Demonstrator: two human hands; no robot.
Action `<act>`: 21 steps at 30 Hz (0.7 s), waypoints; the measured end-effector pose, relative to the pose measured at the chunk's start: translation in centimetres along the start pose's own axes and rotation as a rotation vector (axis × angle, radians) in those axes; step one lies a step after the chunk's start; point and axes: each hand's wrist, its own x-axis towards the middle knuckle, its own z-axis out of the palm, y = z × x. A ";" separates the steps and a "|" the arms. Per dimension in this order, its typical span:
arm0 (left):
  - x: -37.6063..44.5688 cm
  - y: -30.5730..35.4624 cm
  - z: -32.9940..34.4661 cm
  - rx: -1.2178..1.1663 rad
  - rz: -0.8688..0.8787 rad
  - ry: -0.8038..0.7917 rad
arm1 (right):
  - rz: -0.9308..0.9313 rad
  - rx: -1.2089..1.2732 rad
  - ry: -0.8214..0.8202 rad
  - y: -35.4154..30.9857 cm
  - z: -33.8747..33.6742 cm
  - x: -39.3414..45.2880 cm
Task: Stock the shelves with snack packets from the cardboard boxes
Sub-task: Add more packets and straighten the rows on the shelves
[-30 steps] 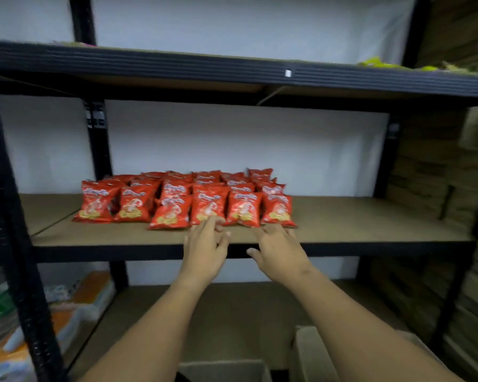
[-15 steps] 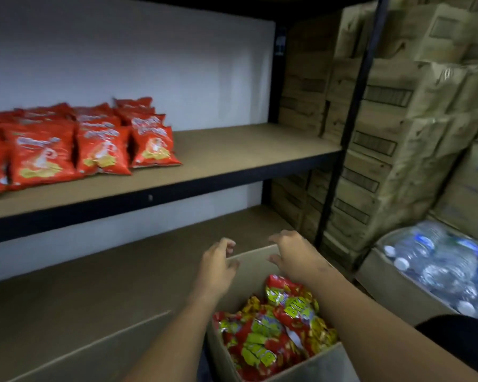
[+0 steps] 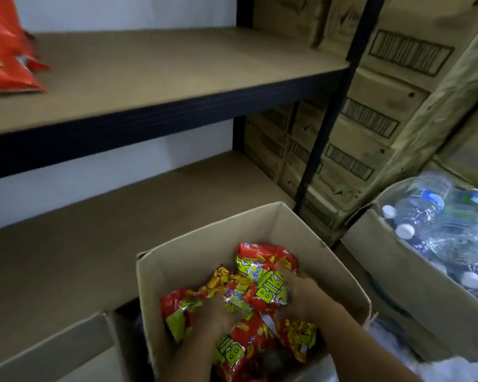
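— Where are the two arms?
— Both bare arms come up from the bottom of the frame, close together, low and right of the middle.
— And the hands?
— The left hand (image 3: 218, 312) and the right hand (image 3: 305, 295) sit side by side, backs up, fingers curled down, grabbing.

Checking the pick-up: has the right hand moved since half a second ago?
Yes. The right hand went from the box rim down among the packets.

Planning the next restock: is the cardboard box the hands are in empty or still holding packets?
Still holding packets. The open cardboard box shows red-and-yellow snack packets piled around both hands; how deep the pile goes cannot be told.
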 end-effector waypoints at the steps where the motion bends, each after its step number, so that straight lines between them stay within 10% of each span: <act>1: 0.5 -0.1 0.6 0.003 -0.058 -0.017 | -0.006 0.020 -0.037 0.3 0.5 0.4; 11: 3.6 -0.3 5.2 -0.213 -0.437 0.113 | -0.020 0.084 -0.014 1.8 4.2 2.9; 21: -1.2 2.3 3.5 -0.577 0.017 0.575 | 0.037 -0.018 0.222 -0.2 2.7 -0.4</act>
